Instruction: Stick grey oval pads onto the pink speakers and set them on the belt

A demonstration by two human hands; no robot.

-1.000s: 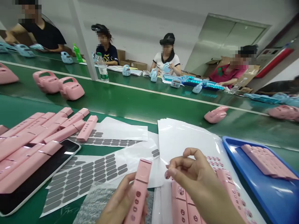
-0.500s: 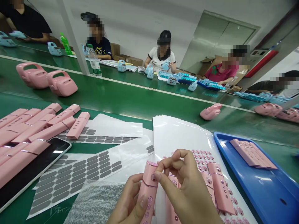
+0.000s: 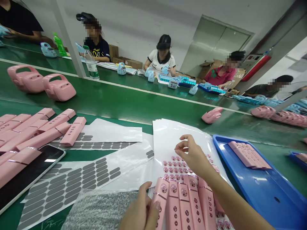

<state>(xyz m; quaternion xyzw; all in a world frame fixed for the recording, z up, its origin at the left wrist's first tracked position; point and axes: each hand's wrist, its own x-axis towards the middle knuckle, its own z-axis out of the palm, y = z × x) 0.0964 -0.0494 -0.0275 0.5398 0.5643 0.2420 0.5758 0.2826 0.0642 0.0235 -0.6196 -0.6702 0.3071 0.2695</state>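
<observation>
My left hand [image 3: 144, 207] is closed around a pink handheld device [image 3: 159, 196], a slim bar with a shiny band and a column of buttons. A round picture sticker [image 3: 164, 188] sits on its upper end. Over a white sheet of round stickers [image 3: 176, 164] hovers my right hand [image 3: 192, 153], its fingers loosely bent and apart, with nothing visible in them. Several more pink devices [image 3: 185, 204] lie side by side on the sheet, beside the held one. Round stickers show on the tops of some; my right forearm covers part of others.
On the right, a blue tray [image 3: 259, 191] holds several pink devices. To the left are a pile of pink devices [image 3: 31, 127], a phone [image 3: 43, 166], sheets of grey oval stickers [image 3: 72, 182] and bubble wrap [image 3: 96, 210]. Pink handled cases [image 3: 59, 88] stand farther back; people sit across the table.
My right hand has let go at the device's top and moved up and away over the sticker sheet. My left hand has lowered the device beside the row. The view has shifted slightly.
</observation>
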